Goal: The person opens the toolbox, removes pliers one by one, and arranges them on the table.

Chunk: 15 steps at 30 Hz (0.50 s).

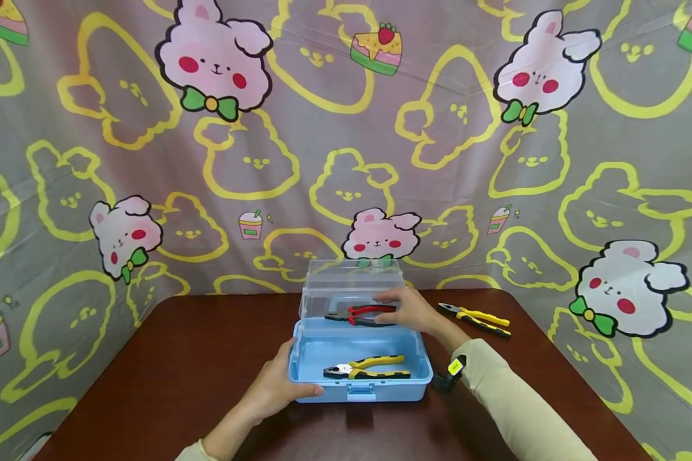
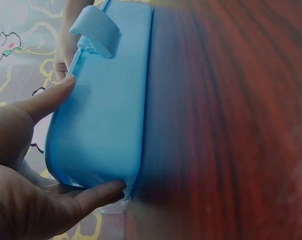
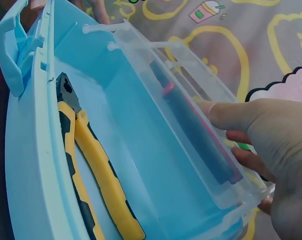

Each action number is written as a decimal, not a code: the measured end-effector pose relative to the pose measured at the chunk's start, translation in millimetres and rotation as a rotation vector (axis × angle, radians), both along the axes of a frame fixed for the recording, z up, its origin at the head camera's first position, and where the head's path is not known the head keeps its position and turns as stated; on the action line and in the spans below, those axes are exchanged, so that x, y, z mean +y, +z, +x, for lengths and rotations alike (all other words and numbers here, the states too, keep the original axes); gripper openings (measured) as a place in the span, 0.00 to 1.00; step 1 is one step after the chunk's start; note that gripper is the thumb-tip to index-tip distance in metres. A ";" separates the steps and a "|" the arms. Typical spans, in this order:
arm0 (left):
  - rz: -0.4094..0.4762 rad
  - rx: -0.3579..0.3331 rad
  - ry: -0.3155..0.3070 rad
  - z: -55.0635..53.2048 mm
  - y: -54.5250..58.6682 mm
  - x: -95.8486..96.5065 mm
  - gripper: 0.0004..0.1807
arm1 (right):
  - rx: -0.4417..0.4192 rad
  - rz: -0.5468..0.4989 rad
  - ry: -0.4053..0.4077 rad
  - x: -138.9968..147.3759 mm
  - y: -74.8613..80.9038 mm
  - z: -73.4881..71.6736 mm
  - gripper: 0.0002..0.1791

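Observation:
A light blue toolbox (image 1: 389,392) stands on the table with its clear lid raised. My left hand (image 1: 273,384) grips its front left corner, thumb over the front rim and fingers along the side. Inside the clear upper tray (image 1: 314,328) are pliers with red and dark handles (image 1: 354,315). At the tray's right part, my right hand (image 1: 412,310) pinches the handles between thumb and fingers; the tray wall and hand partly hide this grip. In the box's bottom lie yellow-and-black combination pliers (image 3: 98,165), jaws toward the left side.
More yellow-and-black pliers (image 1: 475,319) lie on the dark red-brown table (image 1: 207,346), right of the box. The box's front latch (image 2: 98,30) hangs outward. A cartoon-printed cloth (image 1: 334,211) surrounds the table's back and sides.

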<state>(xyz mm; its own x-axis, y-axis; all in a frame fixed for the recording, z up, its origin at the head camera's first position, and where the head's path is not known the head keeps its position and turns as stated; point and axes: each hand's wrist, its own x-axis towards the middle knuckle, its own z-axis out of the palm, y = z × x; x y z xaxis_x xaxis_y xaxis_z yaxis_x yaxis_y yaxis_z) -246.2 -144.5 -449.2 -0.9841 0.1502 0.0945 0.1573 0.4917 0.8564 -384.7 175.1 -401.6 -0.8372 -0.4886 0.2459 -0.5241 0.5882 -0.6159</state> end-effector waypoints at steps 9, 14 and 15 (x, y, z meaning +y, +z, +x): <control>0.016 0.019 0.002 0.5 0.1 -1.4 0.66 | 0.009 0.140 0.009 -10.0 -3.8 -4.0 0.31; 0.013 0.006 -0.003 1.1 -0.4 -0.5 0.66 | 0.001 0.168 0.032 -9.0 -5.0 -4.5 0.31; 0.010 0.005 -0.003 1.0 -0.7 -0.2 0.66 | -0.002 0.167 0.036 -8.4 -5.7 -4.3 0.31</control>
